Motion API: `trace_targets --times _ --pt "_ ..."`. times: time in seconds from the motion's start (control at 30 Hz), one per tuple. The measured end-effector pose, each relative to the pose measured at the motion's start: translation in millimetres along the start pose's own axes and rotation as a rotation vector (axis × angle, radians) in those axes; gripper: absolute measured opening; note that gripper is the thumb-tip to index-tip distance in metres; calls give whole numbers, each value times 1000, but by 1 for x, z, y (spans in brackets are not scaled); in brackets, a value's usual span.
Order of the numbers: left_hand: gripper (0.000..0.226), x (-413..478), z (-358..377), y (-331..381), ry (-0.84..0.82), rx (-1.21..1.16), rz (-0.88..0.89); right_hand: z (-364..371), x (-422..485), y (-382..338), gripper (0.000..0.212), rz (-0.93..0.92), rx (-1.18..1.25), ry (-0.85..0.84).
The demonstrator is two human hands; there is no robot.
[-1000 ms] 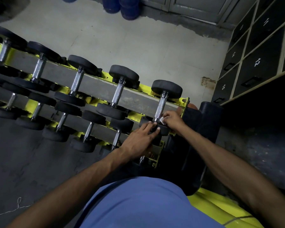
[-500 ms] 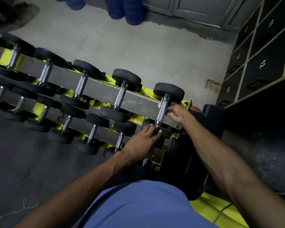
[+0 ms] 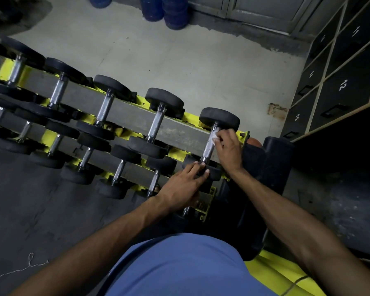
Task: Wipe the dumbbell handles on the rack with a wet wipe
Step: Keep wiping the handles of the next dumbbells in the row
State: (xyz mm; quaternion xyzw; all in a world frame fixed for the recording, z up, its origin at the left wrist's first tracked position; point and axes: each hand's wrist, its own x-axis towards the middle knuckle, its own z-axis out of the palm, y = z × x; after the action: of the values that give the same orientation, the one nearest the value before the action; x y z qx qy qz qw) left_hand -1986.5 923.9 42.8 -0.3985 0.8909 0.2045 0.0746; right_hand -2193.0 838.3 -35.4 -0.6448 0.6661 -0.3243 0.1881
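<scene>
Yellow-painted steel rack (image 3: 192, 116) with grey rails runs from far left to near right. The black rubber-headed dumbbell (image 3: 219, 118) with a knurled chrome handle (image 3: 208, 148) sits at its right end on the upper tier. A hard push along the handle could roll the dumbbell in its cradle, and the small wipe could bunch and skip the near knurling. The left hand (image 3: 179, 186) lies with straight fingers on the dumbbell's near head. The right hand (image 3: 229, 148) curls at the handle's far end, pinching the crumpled white wet wipe (image 3: 214, 136) against the chrome.
</scene>
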Motion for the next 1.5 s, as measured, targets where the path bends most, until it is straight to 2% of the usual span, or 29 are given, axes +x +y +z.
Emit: trace_targets --times 0.1,0.17,0.23,0.27,0.33,0.37,0.43,0.53,0.57,0.67,0.7,0.73,0.83,0.87,0.97,1.03,1.1,1.13,1.27,1.3,1.43,1.5 --pt "79 0 -2 -1 -13 10 7 -6 9 8 32 -266 -246 -113" --pt "81 1 -2 -1 -17 11 2 -8 12 10 42 -312 -339 -207" --pt "83 2 -1 0 -25 10 -4 -13 10 3 43 -352 -382 -328" --pt "83 2 -1 1 -28 11 -7 -16 8 -3 42 -397 -401 -442" --pt "82 2 -3 2 -36 17 -10 -22 8 -15 38 -547 -434 -668" --pt "82 2 -3 3 -39 20 -11 -25 12 -17 37 -611 -466 -709" --pt "82 1 -3 3 -37 17 -15 -30 28 -15 35 -611 -503 -634" --pt "81 0 -1 3 -20 7 -21 -38 40 -6 36 -459 -474 -456" --pt "81 0 -1 3 -15 8 -23 -39 35 -7 38 -453 -472 -468" --pt "80 1 -1 5 -22 12 -28 -38 18 -24 37 -596 -532 -693" --pt "81 0 -2 6 -26 12 -31 -38 20 -26 35 -640 -563 -701" --pt "81 1 -3 6 -29 8 -34 -37 26 -26 33 -624 -593 -658" --pt "80 1 -4 6 -31 -3 -36 -40 37 -22 35 -383 -563 -513" --pt "79 0 -4 6 -34 -3 -36 -38 32 -25 34 -374 -541 -558" --pt "79 1 -5 7 -46 4 -34 -27 15 -40 22 -501 -508 -850" --pt "79 1 -5 7 -50 7 -37 -25 28 -45 18 -521 -590 -816" --pt "80 1 -5 6 -58 15 -36 -24 39 -40 16 -454 -636 -670" --pt "80 0 -5 6 -58 22 -33 -22 38 -40 15 -404 -624 -665" --pt "80 1 -3 5 -57 27 -31 -17 24 -53 14 -450 -540 -957" --pt "80 1 -3 6 -53 22 -32 -20 32 -54 15 -448 -547 -954" --pt "81 0 -2 5 -59 17 -41 -27 51 -40 20 -402 -579 -721" --pt "80 0 -2 5 -61 22 -39 -24 38 -42 19 -439 -545 -830"
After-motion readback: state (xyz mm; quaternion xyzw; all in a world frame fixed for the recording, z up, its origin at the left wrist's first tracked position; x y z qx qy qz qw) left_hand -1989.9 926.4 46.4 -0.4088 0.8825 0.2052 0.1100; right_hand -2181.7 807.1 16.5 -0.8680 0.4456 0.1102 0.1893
